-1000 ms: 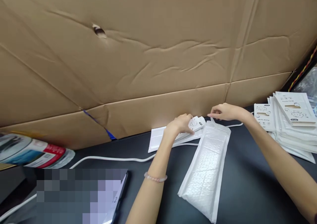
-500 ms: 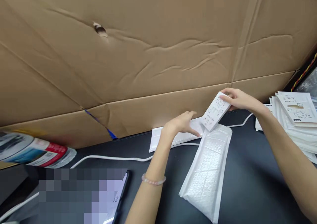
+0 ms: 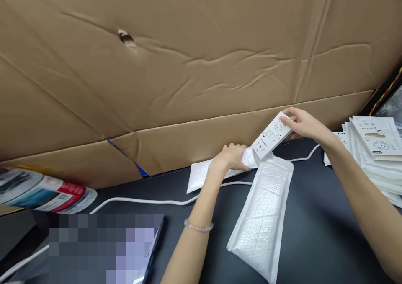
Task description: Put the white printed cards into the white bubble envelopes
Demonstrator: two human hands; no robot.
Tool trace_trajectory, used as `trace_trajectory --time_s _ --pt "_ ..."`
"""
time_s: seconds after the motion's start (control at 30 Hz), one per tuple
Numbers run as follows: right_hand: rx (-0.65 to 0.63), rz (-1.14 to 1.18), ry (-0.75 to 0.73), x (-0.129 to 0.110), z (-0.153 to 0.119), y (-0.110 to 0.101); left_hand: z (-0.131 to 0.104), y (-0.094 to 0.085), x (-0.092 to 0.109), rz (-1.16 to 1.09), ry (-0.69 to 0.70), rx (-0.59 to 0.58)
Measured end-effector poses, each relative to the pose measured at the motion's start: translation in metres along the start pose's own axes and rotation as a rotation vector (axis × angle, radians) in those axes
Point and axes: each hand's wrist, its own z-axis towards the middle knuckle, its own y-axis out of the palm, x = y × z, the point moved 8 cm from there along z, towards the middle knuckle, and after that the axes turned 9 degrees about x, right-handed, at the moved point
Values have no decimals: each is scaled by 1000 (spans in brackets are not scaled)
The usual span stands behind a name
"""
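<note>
My right hand (image 3: 300,125) grips the upper end of a small white box (image 3: 271,136) printed with cartoon drawings. The box is tilted, its lower end at the end of a white bubble mailer (image 3: 199,176) that lies along the cardboard. My left hand (image 3: 230,157) is closed on that mailer near its right end; the fingertips are partly hidden behind it. A second white bubble mailer (image 3: 262,210) lies lengthwise on the dark table, just below the box.
A tall cardboard sheet (image 3: 201,66) stands behind the table. Several mailers and flat printed cartons are stacked (image 3: 377,150) at the right. A white cable (image 3: 144,200) crosses the table. A plastic bottle (image 3: 53,190) and a screen (image 3: 152,250) are at the left.
My left hand has closed on the right end of the far mailer. The box in my right hand has moved slightly up and left, its lower end now at that mailer's end.
</note>
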Motion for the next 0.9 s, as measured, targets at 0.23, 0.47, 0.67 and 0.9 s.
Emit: trace_trajectory --time_s 0.23,0.47,0.67,0.9 --pt "80 118 -37 -13 -4 -2 -13 -27 -17 -202 -20 98" --pt "81 239 -87 -26 -9 -1 -30 -56 -22 -413 31 210" --pt "66 279 -79 -31 -13 -8 -32 -58 -24 -466 -6 230" --pt "33 324 -52 -27 -12 -11 -28 -61 -18 -565 93 289"
